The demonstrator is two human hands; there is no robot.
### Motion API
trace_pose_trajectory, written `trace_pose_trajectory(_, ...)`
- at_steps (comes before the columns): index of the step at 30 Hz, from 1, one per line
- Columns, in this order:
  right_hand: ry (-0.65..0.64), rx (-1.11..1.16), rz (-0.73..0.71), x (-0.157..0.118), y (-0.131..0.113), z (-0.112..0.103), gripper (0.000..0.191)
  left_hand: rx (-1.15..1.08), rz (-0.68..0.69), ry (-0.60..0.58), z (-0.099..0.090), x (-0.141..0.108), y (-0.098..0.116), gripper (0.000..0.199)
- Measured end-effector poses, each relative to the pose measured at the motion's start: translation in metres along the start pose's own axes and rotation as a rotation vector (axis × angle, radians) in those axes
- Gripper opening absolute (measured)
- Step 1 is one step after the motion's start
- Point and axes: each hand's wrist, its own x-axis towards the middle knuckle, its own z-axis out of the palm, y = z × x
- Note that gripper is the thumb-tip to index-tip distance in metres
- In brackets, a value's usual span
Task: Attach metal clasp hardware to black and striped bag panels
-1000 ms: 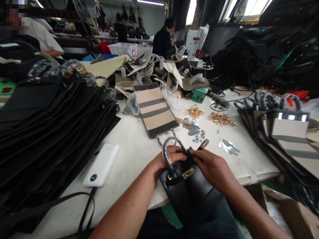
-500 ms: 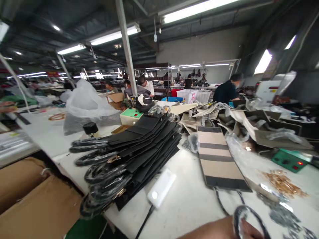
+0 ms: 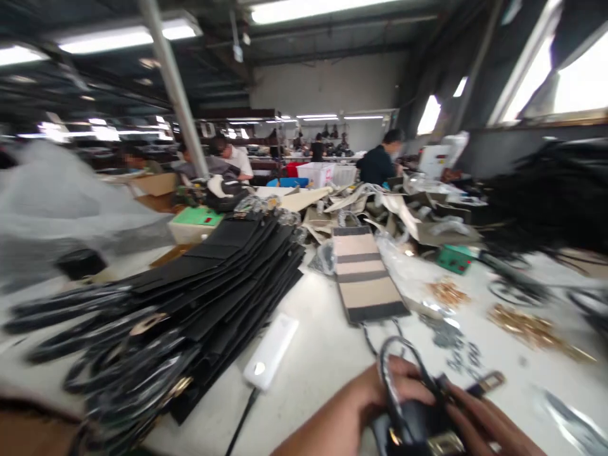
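Note:
At the lower right, my left hand (image 3: 387, 383) grips a black bag (image 3: 413, 424), its fingers bent over the top beside the looped handle. My right hand (image 3: 489, 421) lies against the bag's right side, fingers pressed together on it. Gold-coloured hardware shows on the bag's front, and its lower part is cut off by the frame. Just above my right hand a dark strap with a gold-coloured end (image 3: 489, 382) sticks out. Beyond the bag lies a flat beige and dark striped piece (image 3: 368, 275) with thin handles.
A large stack of black pieces with wrapped handles (image 3: 223, 272) fills the left. A white device (image 3: 272, 351) with a cable lies beside it. Gold-coloured parts (image 3: 532, 329) and a green box (image 3: 455, 258) are at right. People work further back.
The view has swung to the right. Both hands and the black bag now show at the lower right; before, only one hand and a handle loop were visible at the bottom edge.

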Motion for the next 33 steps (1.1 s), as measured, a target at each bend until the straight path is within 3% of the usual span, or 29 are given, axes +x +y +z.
trace_pose_trajectory(1, 0.002, -0.040, 0.029, -0.014, -0.001, -0.014, 0.032, -0.040, -0.020, 0.034, 0.003, 0.003, 0.002, 0.034)
trace_pose_trajectory(3, 0.002, -0.103, 0.083, -0.035, -0.005, -0.034, 0.027, -0.097, -0.064, -0.025, 0.003, 0.010, 0.005, 0.033)
trace_pose_trajectory(6, 0.108, -0.116, 0.172, -0.051, -0.004, -0.051, 0.022, -0.172, -0.125, -0.112, -0.004, 0.020, 0.006, 0.036)
trace_pose_trajectory(8, 0.108, -0.076, 0.290, -0.057, -0.002, -0.057, 0.031, -0.191, -0.167, -0.159, -0.006, 0.020, 0.006, 0.039)
trace_pose_trajectory(10, -0.064, 0.030, 0.415, -0.059, -0.002, -0.057, 0.042, -0.206, -0.187, -0.189, -0.005, 0.016, 0.008, 0.042)
trace_pose_trajectory(12, -0.247, 0.147, 0.487, -0.059, -0.004, -0.055, 0.040, -0.241, -0.187, -0.200, -0.002, 0.010, 0.010, 0.043)
trace_pose_trajectory(14, -0.311, 0.236, 0.514, -0.057, -0.008, -0.053, 0.038, -0.307, -0.189, -0.175, -0.001, 0.004, 0.010, 0.042)
trace_pose_trajectory(19, -0.225, 0.487, 0.605, -0.042, -0.022, -0.063, 0.036, -0.594, -0.233, -0.020, 0.002, 0.000, 0.013, 0.040)
trace_pose_trajectory(23, -0.012, 0.760, 0.678, -0.017, -0.026, -0.075, 0.030, -0.828, -0.119, -0.074, 0.002, 0.005, 0.016, 0.055)
trace_pose_trajectory(27, 0.086, 0.883, 0.663, 0.017, -0.017, -0.061, 0.028, -0.838, -0.044, -0.052, -0.005, 0.004, 0.017, 0.065)
trace_pose_trajectory(31, 0.021, 0.820, 0.578, 0.055, -0.001, -0.021, 0.032, -0.783, 0.041, 0.204, -0.017, 0.006, 0.024, 0.052)
trace_pose_trajectory(33, -0.008, 0.657, 0.482, 0.078, 0.008, -0.001, 0.035, -0.714, 0.071, 0.358, -0.021, 0.009, 0.031, 0.048)
